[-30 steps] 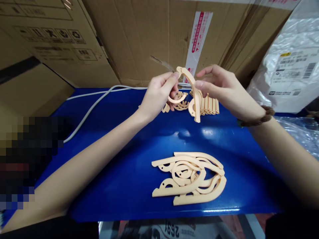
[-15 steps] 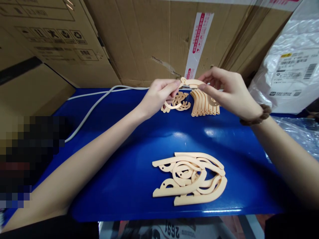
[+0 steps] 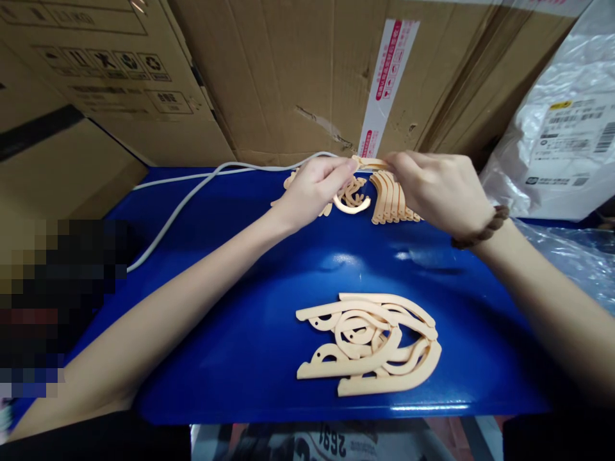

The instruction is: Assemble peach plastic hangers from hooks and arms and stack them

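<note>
Pinched in my left hand point(image 3: 321, 186) is a beige plastic hanger hook point(image 3: 354, 207), its curved end hanging below the fingers. My right hand point(image 3: 430, 189) grips a beige hanger arm point(image 3: 375, 164) beside it, knuckles toward me and fingertips hidden. The two pieces meet at my left fingertips; whether they are locked together I cannot tell. Just behind my right hand lies a row of hanger arms point(image 3: 387, 198). A pile of loose hooks point(image 3: 355, 186) is partly covered by my left hand. Nearer me rest several folded hangers point(image 3: 369, 346), stacked on the blue table point(image 3: 230, 371).
Cardboard boxes point(image 3: 288, 77) stand along the back and left of the table. A white cable point(image 3: 177, 211) runs over its left part. To the right are a white wrapped parcel point(image 3: 562, 128) and clear plastic wrap point(image 3: 571, 256).
My right hand has rolled over, bringing its back toward me and turning the hanger arm. The hook under my left hand has shifted slightly right.
</note>
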Tool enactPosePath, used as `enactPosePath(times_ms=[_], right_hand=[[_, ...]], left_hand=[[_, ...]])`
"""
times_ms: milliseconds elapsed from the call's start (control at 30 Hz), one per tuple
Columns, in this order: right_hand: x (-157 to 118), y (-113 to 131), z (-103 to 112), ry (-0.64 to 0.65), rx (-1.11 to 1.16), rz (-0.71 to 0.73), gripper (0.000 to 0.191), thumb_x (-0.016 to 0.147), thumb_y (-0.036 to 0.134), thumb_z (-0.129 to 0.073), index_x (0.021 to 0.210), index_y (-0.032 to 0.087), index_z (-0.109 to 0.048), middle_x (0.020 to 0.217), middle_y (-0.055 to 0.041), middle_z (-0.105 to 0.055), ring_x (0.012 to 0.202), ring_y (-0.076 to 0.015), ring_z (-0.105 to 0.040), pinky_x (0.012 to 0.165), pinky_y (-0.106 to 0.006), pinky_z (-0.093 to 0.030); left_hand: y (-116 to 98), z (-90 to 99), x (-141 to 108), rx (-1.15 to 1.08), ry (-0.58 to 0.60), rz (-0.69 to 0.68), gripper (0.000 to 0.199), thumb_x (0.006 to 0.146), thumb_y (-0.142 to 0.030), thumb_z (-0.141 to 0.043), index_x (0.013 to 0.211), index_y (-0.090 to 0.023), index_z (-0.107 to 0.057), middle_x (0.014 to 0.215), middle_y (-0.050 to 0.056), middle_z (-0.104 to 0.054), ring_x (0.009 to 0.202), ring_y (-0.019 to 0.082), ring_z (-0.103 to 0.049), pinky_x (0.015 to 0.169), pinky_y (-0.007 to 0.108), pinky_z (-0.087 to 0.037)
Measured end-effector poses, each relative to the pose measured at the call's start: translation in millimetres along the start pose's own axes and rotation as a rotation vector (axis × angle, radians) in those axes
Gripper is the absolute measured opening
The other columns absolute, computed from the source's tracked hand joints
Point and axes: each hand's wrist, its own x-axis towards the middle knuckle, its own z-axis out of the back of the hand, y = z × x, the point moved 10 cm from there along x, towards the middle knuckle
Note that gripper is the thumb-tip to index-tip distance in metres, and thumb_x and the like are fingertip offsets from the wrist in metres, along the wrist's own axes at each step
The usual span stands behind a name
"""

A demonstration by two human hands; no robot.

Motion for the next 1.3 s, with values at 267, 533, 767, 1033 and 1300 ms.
enactPosePath(times_ms=[267, 533, 767, 1033, 1300], right_hand=[[2.2, -30.0, 1.7, -0.056, 1.150, -0.291, 0.019, 0.095, 0.030, -0.050, 0.080, 0.021, -0.060, 0.059, 0.0027, -0.049, 0.044, -0.0095, -0.036, 0.044, -0.029, -0.023], [3.9, -48.1, 0.7, -0.204, 1.319, -0.387, 0.024, 0.084, 0.016, -0.057, 0.108, 0.021, -0.059, 0.074, 0.0031, -0.061, 0.050, -0.0108, -0.051, 0.046, -0.027, -0.038], [-1.3, -58.9, 6.7, -0.325, 1.392, -0.430, 0.061, 0.069, 0.014, -0.059, 0.124, 0.029, -0.038, 0.084, 0.0068, -0.064, 0.056, -0.0138, -0.060, 0.053, -0.029, -0.050], [-9.7, -83.1, 16.2, -0.496, 1.232, -0.526, 0.033, 0.066, 0.016, -0.062, 0.087, 0.028, -0.039, 0.091, 0.0002, -0.067, 0.082, -0.0168, -0.065, 0.062, -0.030, -0.054], [-2.7, -50.0, 25.8, -0.173, 0.239, -0.270, 0.014, 0.085, 0.027, -0.061, 0.098, 0.022, -0.063, 0.094, -0.0100, -0.071, 0.088, -0.0263, -0.064, 0.071, -0.036, -0.041]], left_hand=[[23.7, -6.4, 3.6, 0.380, -0.054, 0.064, 0.030, 0.102, -0.029, -0.038, 0.079, -0.021, -0.056, 0.069, 0.000, -0.054, 0.065, 0.015, -0.051, 0.063, 0.027, -0.032], [82.1, -23.0, 36.7, 0.424, 0.074, 0.352, 0.036, 0.091, -0.026, -0.051, 0.058, -0.018, -0.061, 0.052, 0.001, -0.053, 0.050, 0.015, -0.047, 0.058, 0.029, -0.032], [81.7, -15.8, 38.1, 0.522, -0.018, 0.342, 0.049, 0.090, -0.033, -0.056, 0.044, -0.022, -0.045, 0.047, 0.000, -0.039, 0.058, 0.018, -0.048, 0.064, 0.030, -0.033], [65.2, -15.8, 27.2, 0.097, 0.047, 0.440, 0.057, 0.098, -0.056, -0.040, 0.062, -0.018, -0.061, 0.066, 0.007, -0.063, 0.070, 0.018, -0.063, 0.064, 0.026, -0.044], [33.5, -8.9, 9.1, -0.370, -0.005, 0.564, 0.023, 0.102, -0.022, -0.049, 0.082, -0.013, -0.057, 0.078, 0.004, -0.069, 0.063, 0.009, -0.067, 0.060, 0.018, -0.051]])
